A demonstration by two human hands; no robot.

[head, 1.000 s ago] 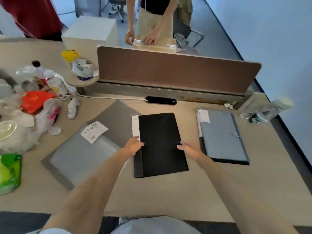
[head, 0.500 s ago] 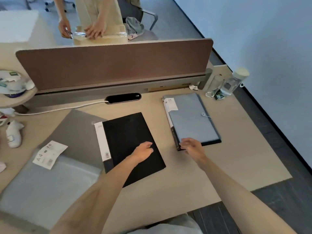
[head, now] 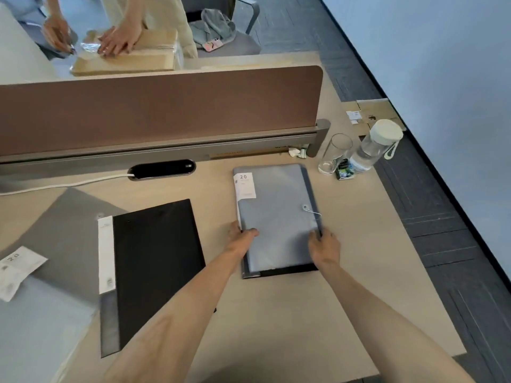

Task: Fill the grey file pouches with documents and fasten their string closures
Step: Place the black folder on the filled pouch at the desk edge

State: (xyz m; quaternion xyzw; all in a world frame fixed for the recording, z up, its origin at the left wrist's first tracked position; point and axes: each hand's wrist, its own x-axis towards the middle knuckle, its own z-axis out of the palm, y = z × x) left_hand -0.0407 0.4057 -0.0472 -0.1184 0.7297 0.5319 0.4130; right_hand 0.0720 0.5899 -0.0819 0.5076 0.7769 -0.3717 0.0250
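1. The grey file pouch (head: 276,217) lies flat on the desk (head: 359,244), just to the right of the black folder (head: 157,261) and apart from it.
2. The pouch's left edge is gripped by the left hand (head: 240,240), with the thumb laid on top. Its right edge is pinched by the curled fingers of the right hand (head: 323,246). Both hands are thus closed on the pouch's near half.
3. A dark-edged layer (head: 290,269) is seen under the pouch's near end. Whether it is part of the pouch or a separate folder cannot be told.
4. The string closure (head: 311,210) sits on the side of the pouch away from the black folder. A thin cord runs from its button to that edge, and whether it is wound fast cannot be told.
5. The pouch is judged light and thin, its smooth cover likely slippery and prone to sagging if it is lifted by one corner. Support is best given at both long edges, as it is now, with the cord and the white label (head: 244,185) kept clear of the fingers.
6. A second grey pouch (head: 69,217) lies partly under the black folder's left side.
7. A drinking glass (head: 334,153) and a water bottle (head: 376,146) stand far to the right of and beyond the black folder. They are judged a tipping risk if the pouch is swung that way.
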